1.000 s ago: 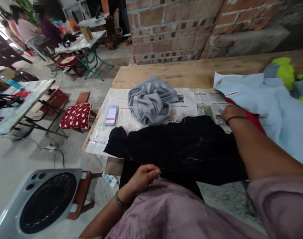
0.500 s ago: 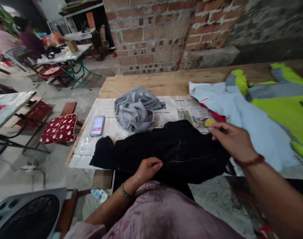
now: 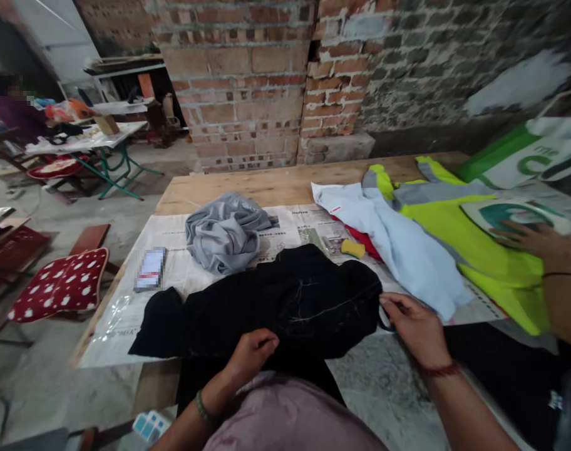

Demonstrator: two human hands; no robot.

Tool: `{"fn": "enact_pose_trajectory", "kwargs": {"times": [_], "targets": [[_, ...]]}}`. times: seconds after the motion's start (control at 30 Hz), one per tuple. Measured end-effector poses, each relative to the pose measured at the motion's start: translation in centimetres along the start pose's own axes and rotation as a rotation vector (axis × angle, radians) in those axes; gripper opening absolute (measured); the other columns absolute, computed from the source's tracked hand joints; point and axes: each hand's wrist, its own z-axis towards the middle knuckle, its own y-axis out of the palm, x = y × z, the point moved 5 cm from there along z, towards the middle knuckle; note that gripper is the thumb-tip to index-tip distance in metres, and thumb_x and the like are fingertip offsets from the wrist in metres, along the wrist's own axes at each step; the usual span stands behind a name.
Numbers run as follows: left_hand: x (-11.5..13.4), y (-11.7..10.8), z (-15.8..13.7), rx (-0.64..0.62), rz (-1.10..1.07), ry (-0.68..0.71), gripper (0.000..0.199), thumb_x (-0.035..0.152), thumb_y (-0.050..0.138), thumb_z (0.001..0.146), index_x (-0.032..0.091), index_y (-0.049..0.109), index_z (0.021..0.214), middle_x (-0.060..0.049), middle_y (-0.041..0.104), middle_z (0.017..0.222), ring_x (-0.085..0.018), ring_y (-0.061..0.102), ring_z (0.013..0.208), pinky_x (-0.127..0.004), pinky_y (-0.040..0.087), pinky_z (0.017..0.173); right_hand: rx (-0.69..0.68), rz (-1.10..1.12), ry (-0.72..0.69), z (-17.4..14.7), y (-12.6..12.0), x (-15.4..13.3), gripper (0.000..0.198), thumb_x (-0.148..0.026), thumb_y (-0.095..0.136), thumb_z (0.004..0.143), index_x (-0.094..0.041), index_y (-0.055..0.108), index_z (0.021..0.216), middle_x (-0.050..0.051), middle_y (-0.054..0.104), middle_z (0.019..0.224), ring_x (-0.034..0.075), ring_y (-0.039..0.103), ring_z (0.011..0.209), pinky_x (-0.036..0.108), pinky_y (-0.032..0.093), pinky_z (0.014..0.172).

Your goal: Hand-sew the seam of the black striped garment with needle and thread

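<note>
A black garment [image 3: 248, 307] with loose whitish threads on it lies across the newspaper in front of me. My left hand [image 3: 252, 354] rests at its front edge, thumb and forefinger pressed together; whatever they pinch is hidden. At the garment's right end, my right hand [image 3: 410, 326] is closed with fingertips at the dark edge; I cannot make out what is between them. Just beyond lies a small yellow piece [image 3: 352, 248], touching neither hand. A crumpled grey cloth [image 3: 224, 232] sits behind the garment, and a light blue garment [image 3: 398, 244] spreads to the right.
A phone [image 3: 150, 268] lies at the left on the newspaper [image 3: 121, 313]. Right of the light blue garment are a yellow-green and grey garment [image 3: 454, 225], another person's hand [image 3: 524, 241] and a green-white bag [image 3: 511, 153]. A red cushioned stool [image 3: 60, 285] stands left of the table.
My right hand has moved from beside the yellow piece back toward me, to the black garment's right end. My left hand stays at the front edge. The view has swung right.
</note>
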Motion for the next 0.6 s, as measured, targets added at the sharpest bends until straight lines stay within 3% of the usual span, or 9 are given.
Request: {"fn": "enact_pose_trajectory", "kwargs": {"times": [0.1, 0.23, 0.33, 0.47, 0.6], "targets": [[-0.3, -0.9, -0.4, 0.030, -0.003, 0.004, 0.022, 0.031, 0.052, 0.073, 0.013, 0.065, 0.073, 0.001, 0.053, 0.062, -0.011, 0.045, 0.061, -0.021, 0.035, 0.057, -0.037, -0.009, -0.167, 1.0, 1.1, -3.6, 0.020, -0.039, 0.051, 0.079, -0.023, 0.063, 0.081, 0.005, 0.065, 0.083, 0.019, 0.060, 0.075, 0.033, 0.048, 0.070], [-0.9, -1.6, -0.7, 0.050, -0.027, 0.012, 0.022, 0.030, 0.051, 0.074, 0.013, 0.065, 0.075, 0.001, 0.054, 0.063, -0.011, 0.045, 0.061, -0.021, 0.035, 0.057, -0.197, -0.055, -0.378, 1.9, 4.7, -7.8, 0.017, -0.030, 0.049, 0.081, -0.021, 0.063, 0.082, 0.004, 0.062, 0.081, 0.016, 0.058, 0.071, 0.029, 0.047, 0.064], [-1.6, -1.7, -1.0, 0.049, -0.051, -0.001, 0.022, 0.029, 0.050, 0.074, 0.013, 0.065, 0.076, 0.001, 0.053, 0.063, -0.010, 0.045, 0.061, -0.022, 0.035, 0.059, -0.280, -0.122, -0.455, 2.1, 7.4, -9.1, 0.013, -0.024, 0.051, 0.080, -0.020, 0.063, 0.084, 0.003, 0.060, 0.080, 0.015, 0.056, 0.070, 0.029, 0.046, 0.066], [-2.6, -1.9, -1.2, 0.025, -0.097, -0.032, 0.023, 0.031, 0.052, 0.074, 0.012, 0.065, 0.077, 0.002, 0.052, 0.064, -0.010, 0.044, 0.062, -0.022, 0.034, 0.060, -0.301, -0.266, -0.613, 1.6, 9.7, -9.9, 0.011, -0.020, 0.055, 0.077, -0.018, 0.063, 0.085, 0.005, 0.060, 0.083, 0.019, 0.054, 0.084, 0.034, 0.043, 0.081], [-3.1, -2.5, -1.2, 0.018, -0.111, -0.055, 0.025, 0.034, 0.053, 0.074, 0.012, 0.065, 0.077, 0.002, 0.051, 0.063, -0.011, 0.044, 0.062, -0.022, 0.034, 0.060, -0.317, -0.397, -0.672, 1.3, 11.2, -10.2, 0.010, -0.019, 0.053, 0.079, -0.018, 0.062, 0.076, 0.005, 0.059, 0.077, 0.019, 0.052, 0.079, 0.033, 0.041, 0.077]]}}
